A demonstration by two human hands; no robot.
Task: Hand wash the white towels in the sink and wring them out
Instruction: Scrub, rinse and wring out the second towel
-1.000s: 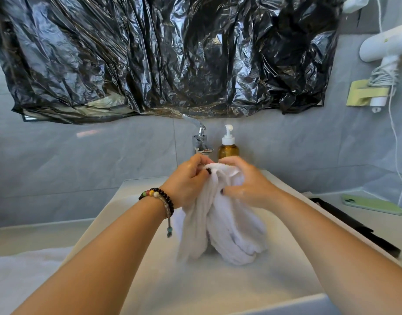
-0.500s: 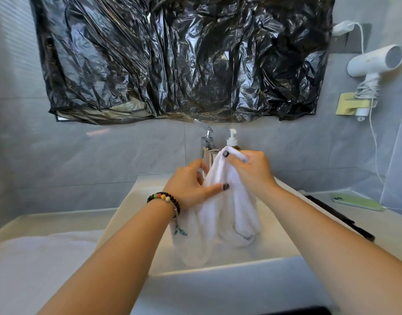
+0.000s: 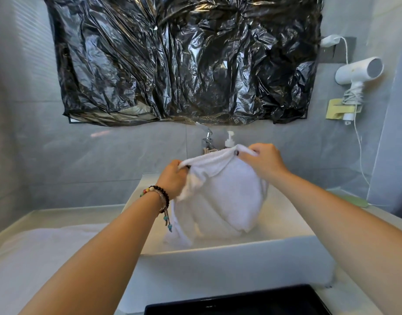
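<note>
I see the white towel (image 3: 227,196) stretched between both hands above the sink (image 3: 284,226). My left hand (image 3: 172,178) grips its lower-left edge, my right hand (image 3: 261,161) pinches the upper-right; the rest hangs into the basin.

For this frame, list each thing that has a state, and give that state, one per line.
White terry towel: lifted above the sink, top edge stretched between both hands, untwisted.
Left hand: grips the towel's left corner.
Right hand: grips the towel's right corner.
White rectangular sink: water level not visible.
Chrome faucet: no stream visible.
White wall-mounted hair dryer: docked, plugged in.
</note>
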